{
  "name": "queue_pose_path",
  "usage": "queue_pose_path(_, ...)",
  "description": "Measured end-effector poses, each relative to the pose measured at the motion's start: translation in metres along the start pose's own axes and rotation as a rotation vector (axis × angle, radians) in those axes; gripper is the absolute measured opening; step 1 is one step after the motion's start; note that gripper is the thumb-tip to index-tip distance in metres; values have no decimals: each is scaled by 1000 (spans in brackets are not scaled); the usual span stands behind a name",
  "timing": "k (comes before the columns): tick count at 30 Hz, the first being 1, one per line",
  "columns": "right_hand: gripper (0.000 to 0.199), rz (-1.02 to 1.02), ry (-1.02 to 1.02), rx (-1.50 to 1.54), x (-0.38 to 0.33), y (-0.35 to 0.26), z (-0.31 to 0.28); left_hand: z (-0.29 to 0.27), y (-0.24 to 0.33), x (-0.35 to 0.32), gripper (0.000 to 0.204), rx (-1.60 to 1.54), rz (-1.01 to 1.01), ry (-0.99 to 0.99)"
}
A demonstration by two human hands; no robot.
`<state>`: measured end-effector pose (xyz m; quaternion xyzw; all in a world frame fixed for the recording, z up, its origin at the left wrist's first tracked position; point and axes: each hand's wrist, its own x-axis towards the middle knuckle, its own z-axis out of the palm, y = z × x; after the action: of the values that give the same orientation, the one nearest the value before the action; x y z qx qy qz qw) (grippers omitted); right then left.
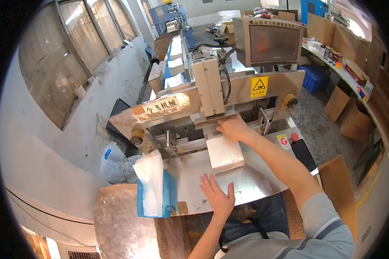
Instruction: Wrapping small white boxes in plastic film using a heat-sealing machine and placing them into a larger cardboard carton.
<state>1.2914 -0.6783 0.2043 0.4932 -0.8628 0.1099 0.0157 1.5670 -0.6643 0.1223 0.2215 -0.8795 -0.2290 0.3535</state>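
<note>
A white rectangular block (225,154), which looks like a stack of sheets or a packet, lies on the metal worktable just in front of the machine's slot. My right hand (233,128) reaches over its far end, up against the metal bar of the machine (214,121). Its visible fingers are spread; some are partly hidden near the bar. Palm flat and fingers apart, my left hand (217,197) hovers close to the near side of the block, holding nothing. To its left, a blue bin (170,196) holds thin white bags or sheets (150,179) standing on edge.
A monitor (274,43) stands above the machine. On the table's right are a red button (294,137) and a black phone-like slab (304,155). Cardboard and clear plastic (123,224) lie at lower left. Behind the machine, a line carries white items (176,67).
</note>
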Motion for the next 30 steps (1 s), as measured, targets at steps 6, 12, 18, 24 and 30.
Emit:
queue_pose_path(6,55,-78,280,302,-58,19,16,0,-2,-1,75,-50,-1,24)
queue_pose_path(12,67,300,187,879,-154,0,32,0,-7,0,71,-200,-64,17)
queue_pose_path(18,72,284,266,1101,-178,-16,41,11,-16,30,67,-634,-366,-37)
queue_pose_path(24,70,276,237,1001,-161,-23,46,22,-27,72,64,-619,-472,-91)
queue_pose_path(30,74,210,247,1181,-156,-47,28,25,-34,90,57,-705,-599,-105)
